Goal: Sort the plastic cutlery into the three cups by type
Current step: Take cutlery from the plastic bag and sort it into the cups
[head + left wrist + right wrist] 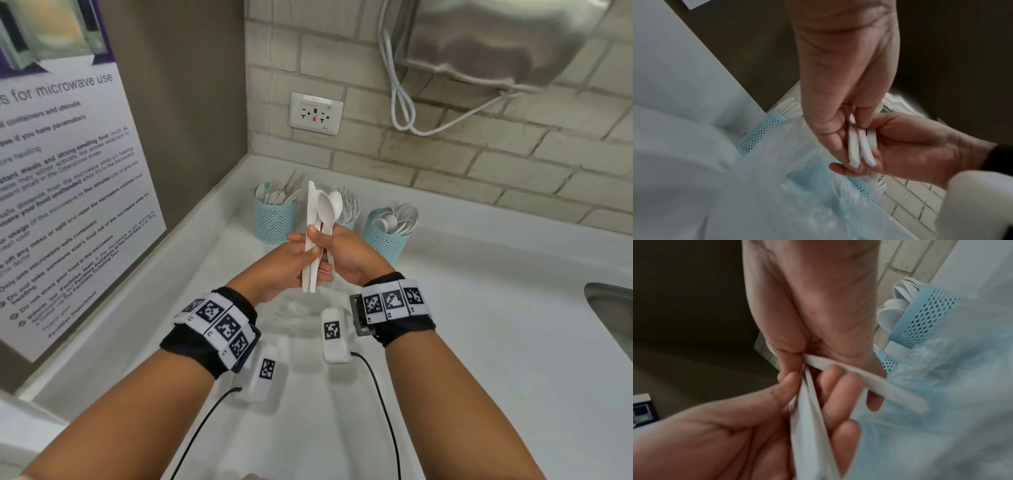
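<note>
Both hands meet above the white counter point(479, 308) around a bundle of white plastic cutlery. My left hand point(308, 262) grips the handles point(854, 146); a knife point(311, 205) and a spoon point(330, 205) stick up out of it. My right hand point(330, 240) pinches one handle point(890, 387), splayed away from the two others point(807, 418). Behind the hands stand three blue mesh cups: the left cup point(274, 221) holds knives, the middle cup point(349, 224) with forks is mostly hidden, and the right cup point(385, 240) holds spoons.
A clear plastic wrapper point(294, 308) lies on the counter under the hands and fills the lower wrist views. A steel sink point(609, 308) is at the right edge. The tiled wall carries a socket point(315, 113). A poster point(68, 192) covers the left wall.
</note>
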A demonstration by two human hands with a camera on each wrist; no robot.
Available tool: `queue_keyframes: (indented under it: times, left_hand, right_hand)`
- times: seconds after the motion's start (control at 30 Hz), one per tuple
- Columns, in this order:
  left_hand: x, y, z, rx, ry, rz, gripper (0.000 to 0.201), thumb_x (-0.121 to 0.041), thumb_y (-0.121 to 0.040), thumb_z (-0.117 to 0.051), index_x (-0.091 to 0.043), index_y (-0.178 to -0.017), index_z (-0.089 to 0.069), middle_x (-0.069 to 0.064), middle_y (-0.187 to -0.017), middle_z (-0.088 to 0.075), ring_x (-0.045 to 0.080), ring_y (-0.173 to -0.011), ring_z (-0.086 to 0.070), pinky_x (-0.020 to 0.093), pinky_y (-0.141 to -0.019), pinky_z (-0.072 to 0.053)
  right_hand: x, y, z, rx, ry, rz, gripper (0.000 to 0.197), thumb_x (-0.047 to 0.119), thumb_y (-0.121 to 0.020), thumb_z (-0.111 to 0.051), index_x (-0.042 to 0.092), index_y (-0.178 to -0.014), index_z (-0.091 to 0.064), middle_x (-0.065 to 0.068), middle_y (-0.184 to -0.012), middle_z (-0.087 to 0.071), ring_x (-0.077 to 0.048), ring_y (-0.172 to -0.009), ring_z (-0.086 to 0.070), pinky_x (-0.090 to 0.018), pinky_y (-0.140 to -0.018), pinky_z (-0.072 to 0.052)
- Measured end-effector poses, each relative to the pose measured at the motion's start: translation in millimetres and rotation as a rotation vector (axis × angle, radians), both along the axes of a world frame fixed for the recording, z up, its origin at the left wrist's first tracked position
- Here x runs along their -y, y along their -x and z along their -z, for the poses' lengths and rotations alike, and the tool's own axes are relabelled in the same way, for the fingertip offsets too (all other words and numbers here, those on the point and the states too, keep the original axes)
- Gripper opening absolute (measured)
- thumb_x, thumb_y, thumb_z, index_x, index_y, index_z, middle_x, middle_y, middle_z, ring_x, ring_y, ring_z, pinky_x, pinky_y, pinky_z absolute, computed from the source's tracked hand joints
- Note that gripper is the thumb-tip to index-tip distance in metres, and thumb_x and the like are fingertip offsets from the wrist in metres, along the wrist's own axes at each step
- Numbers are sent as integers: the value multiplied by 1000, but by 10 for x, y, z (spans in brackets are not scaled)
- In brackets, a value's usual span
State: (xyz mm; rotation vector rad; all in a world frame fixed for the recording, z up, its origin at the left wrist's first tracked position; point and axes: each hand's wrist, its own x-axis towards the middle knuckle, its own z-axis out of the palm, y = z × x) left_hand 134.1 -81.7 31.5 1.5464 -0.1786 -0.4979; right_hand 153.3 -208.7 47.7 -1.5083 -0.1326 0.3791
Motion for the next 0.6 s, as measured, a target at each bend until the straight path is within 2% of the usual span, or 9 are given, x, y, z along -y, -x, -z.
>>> queue_keyframes:
  times: [0.07,0.13,0.23,0.33,0.4,0.43,0.5,0.53,0.6]
  left_hand:
    - [20,5,3,-12,19,-26,21,-22,-100,-41,-14,-93,-59,3,-87,-62,15,-79,-64,30,-83,-53]
    - [42,7,2,-3,24,-42,18,-22,-99,-44,-15,-92,-59,1,-87,-60,13,-80,-62,27,-82,-53]
    - [74,1,4,40,-5,-56,16,-22,-98,-45,-15,-93,-58,1,-89,-60,10,-83,-58,21,-79,-52]
    - [89,-4,19,54,-2,-44,19,-23,-98,-44,-12,-106,-57,5,-97,-62,12,-89,-60,21,-81,-52]
    - [87,7,28,47,26,-36,21,-22,-99,-42,-11,-108,-57,5,-96,-65,12,-87,-63,22,-81,-53]
    - [83,19,28,44,41,-31,22,-22,-100,-41,-10,-106,-58,5,-94,-65,12,-85,-63,22,-81,-53]
    - [77,47,27,40,68,-12,25,-21,-101,-37,-9,-100,-59,7,-89,-66,11,-80,-66,22,-77,-55]
    - [75,57,28,35,77,-8,27,-22,-101,-37,-9,-99,-60,8,-88,-66,11,-77,-68,21,-74,-56]
    - [75,78,29,18,88,-9,28,-24,-101,-35,-10,-97,-59,7,-84,-66,10,-71,-69,20,-67,-56]
  right_hand:
    - [-14,11,-11,12,7,0,20,16,-101,-38,7,-117,-43,-15,-112,-63,-5,-66,-68,-18,-48,-44]
    - [-23,10,-14,19,12,9,23,17,-102,-35,9,-122,-41,-19,-125,-58,-3,-63,-67,-17,-45,-37]
    - [-47,27,-57,-7,-13,20,35,19,-103,-32,8,-136,-34,-21,-132,-54,-4,-63,-66,-17,-43,-41]
    - [-55,48,-84,-47,-41,-5,39,20,-103,-32,9,-140,-32,-18,-134,-53,-12,-79,-64,-18,-46,-48]
    - [-54,49,-85,-43,-17,-33,37,23,-102,-33,12,-138,-35,-13,-136,-53,-16,-88,-62,-25,-54,-53]
    - [-53,43,-77,-45,-4,-44,35,24,-102,-33,13,-135,-39,-11,-137,-53,-17,-91,-61,-32,-63,-56]
    - [-45,23,-44,-48,24,-54,27,27,-101,-35,15,-120,-51,-12,-138,-51,-23,-97,-60,-45,-85,-51]
    - [-34,8,-20,-49,38,-56,25,29,-101,-36,17,-111,-55,-14,-138,-51,-27,-102,-58,-51,-93,-46]
    - [-28,-6,12,-63,48,-65,25,33,-100,-38,21,-105,-59,-22,-135,-51,-36,-108,-55,-59,-100,-38]
